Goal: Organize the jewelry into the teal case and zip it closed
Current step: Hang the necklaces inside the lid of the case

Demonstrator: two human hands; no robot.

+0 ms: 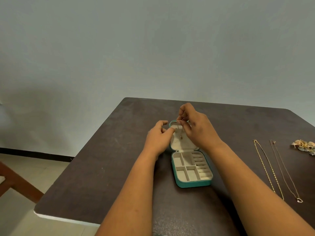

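Now right hand [196, 126] fingers pinch thin necklace [181, 133] above open teal case [192, 183]; left hand [159, 138] loose

A teal case [190, 169] lies open on a dark surface [110, 167], its cream lid flat at the far side and its divided tray nearer the person. The right hand [196, 126] is over the lid, fingertips pinching a thin chain [180, 133] that hangs down to a small pendant against the lining. The left hand [159, 137] hovers at the lid's left edge, fingers loosely curled. To the right lie two necklaces [269, 169], side by side and apart, and a pale floral piece [305, 145] at the edge. A wooden chair [17, 183] stands at the left.
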